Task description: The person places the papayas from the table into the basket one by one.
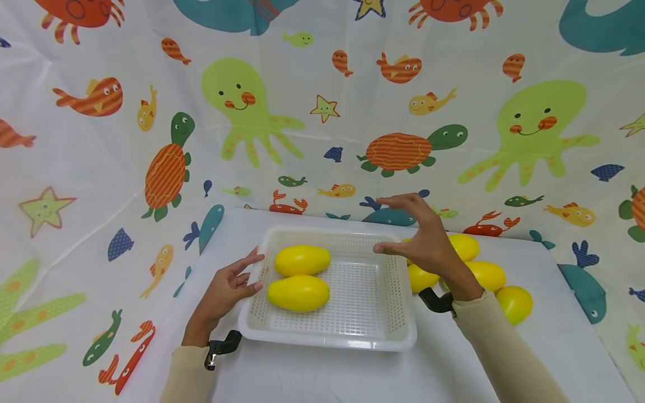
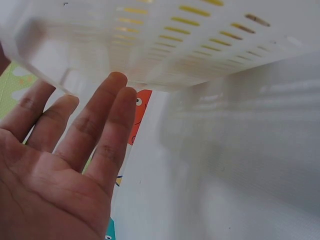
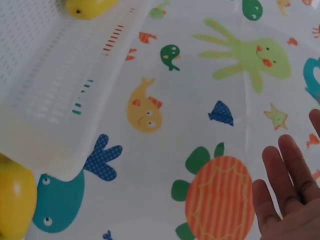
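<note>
A white perforated plastic basket (image 1: 353, 341) stands in the middle of the table, with two smooth, oblong, mango-like yellow fruits (image 1: 302, 261) side by side in its left half. At its left rim is my left hand (image 1: 221, 291), index finger and thumb right at the edge. The left wrist view shows this hand's other fingers (image 2: 117, 125) extended beside the slotted wall. My right hand (image 1: 428, 240) hovers over the basket's right rim, thumb and fingers spread wide with nothing between them. In the right wrist view, its fingers (image 3: 280, 175) are apart from the basket.
Several more yellow fruits (image 1: 486, 275) lie on the white tabletop (image 1: 549, 336), right of the basket and partly behind my right hand and wrist. A sea-animal printed sheet (image 1: 322, 73) hangs behind and at the left of the table.
</note>
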`<state>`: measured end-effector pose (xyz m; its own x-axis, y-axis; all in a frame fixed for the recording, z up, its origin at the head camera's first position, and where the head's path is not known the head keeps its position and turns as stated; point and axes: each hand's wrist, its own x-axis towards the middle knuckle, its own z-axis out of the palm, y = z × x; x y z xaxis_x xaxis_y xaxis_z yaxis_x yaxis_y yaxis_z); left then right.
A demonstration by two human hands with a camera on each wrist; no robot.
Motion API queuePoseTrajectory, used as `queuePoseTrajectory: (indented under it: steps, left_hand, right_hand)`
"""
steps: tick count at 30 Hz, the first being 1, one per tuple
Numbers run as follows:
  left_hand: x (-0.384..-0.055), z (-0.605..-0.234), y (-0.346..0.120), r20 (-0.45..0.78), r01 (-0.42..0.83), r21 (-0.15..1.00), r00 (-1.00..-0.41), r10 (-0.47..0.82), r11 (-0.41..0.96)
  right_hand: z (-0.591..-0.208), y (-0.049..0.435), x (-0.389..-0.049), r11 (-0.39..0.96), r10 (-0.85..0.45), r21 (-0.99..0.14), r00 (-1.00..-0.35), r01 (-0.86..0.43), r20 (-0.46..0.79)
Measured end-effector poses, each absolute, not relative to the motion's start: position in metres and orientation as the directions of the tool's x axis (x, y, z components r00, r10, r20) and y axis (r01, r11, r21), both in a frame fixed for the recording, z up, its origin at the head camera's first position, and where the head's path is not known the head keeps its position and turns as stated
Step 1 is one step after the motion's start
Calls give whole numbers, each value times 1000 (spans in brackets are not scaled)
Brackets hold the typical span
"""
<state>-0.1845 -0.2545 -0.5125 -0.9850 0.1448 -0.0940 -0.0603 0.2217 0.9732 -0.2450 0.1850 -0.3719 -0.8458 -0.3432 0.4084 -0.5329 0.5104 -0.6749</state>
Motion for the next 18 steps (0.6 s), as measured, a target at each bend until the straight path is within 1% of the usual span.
queuePoseTrajectory:
  steps: [6,12,18]
  left_hand:
    - [-185,-513,-255,-109,-74,972,-983,146,224]
    - [-185,-513,-255,-108,-74,972,-983,145,222]
    - [-185,-513,-255,-110,-76,970,-984,137,229]
  right_hand:
    - [-383,203,-252,540,-305,-692,-878,-479,370]
    - [-400,220,-256,533,-279,-718,-894,-448,350]
    - [-422,237,-259,539,-226,-758,-930,-367,289]
